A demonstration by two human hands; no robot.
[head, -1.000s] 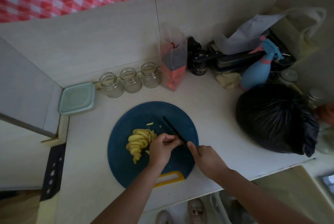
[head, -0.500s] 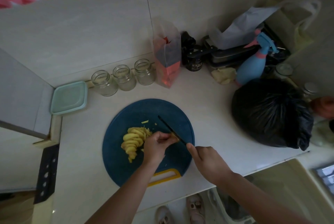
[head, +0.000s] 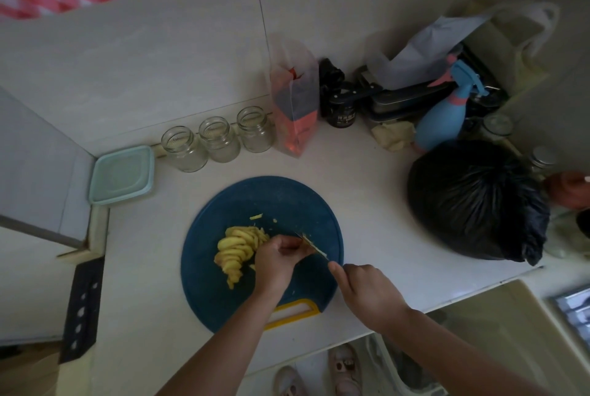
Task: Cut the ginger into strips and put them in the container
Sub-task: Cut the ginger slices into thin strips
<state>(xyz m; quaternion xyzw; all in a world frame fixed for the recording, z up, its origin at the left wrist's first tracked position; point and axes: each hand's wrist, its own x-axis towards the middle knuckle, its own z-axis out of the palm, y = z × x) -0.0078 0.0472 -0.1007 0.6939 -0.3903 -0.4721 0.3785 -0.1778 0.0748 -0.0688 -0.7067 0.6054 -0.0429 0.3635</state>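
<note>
Gripping the knife (head: 314,247) by its handle, the right hand (head: 367,295) sets the blade just beside the left hand (head: 277,259), whose curled fingers hold down sliced ginger (head: 237,248) on the blue cutting board (head: 255,200); the teal container (head: 121,175) sits well apart, far left.

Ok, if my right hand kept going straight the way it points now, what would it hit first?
Probably the left hand: the right hand points forward and left along the knife, whose blade ends at the left hand's fingers. The ginger slices it steadies lie just beyond. Depth is unclear from above.
</note>
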